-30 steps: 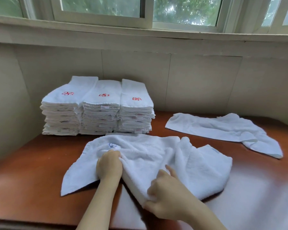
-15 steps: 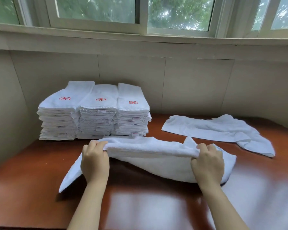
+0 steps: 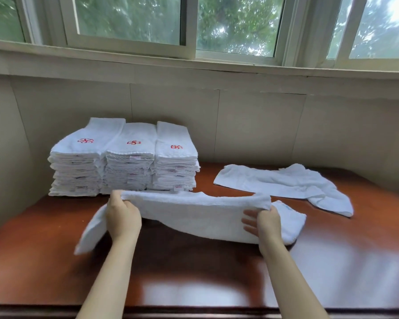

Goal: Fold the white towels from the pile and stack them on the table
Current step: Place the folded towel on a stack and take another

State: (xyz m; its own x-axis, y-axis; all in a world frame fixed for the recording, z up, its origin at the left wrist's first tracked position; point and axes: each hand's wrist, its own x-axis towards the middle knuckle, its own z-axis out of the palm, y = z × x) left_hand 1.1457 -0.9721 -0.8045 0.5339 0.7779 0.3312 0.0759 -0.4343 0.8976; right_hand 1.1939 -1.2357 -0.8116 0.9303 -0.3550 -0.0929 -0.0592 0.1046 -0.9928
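Now, in the back left corner of the counter (image 3: 194,279) sit three stacks of folded towels (image 3: 124,162), side by side against the wall, and that is where this one should end up. My left hand (image 3: 123,217) has its fingers curled over the lifted fold of the towel (image 3: 194,215), which hangs just in front of the stacks, about midway between the back and front edges. A loose tail droops past that hand toward the left edge. My right hand (image 3: 266,223) grips the same fold at its other end, well apart from the left, and the towel's right end lies on the counter just beyond it. To do this fold well, I judge I should draw the fold taut and level between both hands. Then I should lay it down so the long edges meet, and tuck the left tail in so nothing sticks out. A slack middle would likely wrinkle. Toward the back right corner lies one more unfolded towel (image 3: 281,183), rumpled, waiting its turn.
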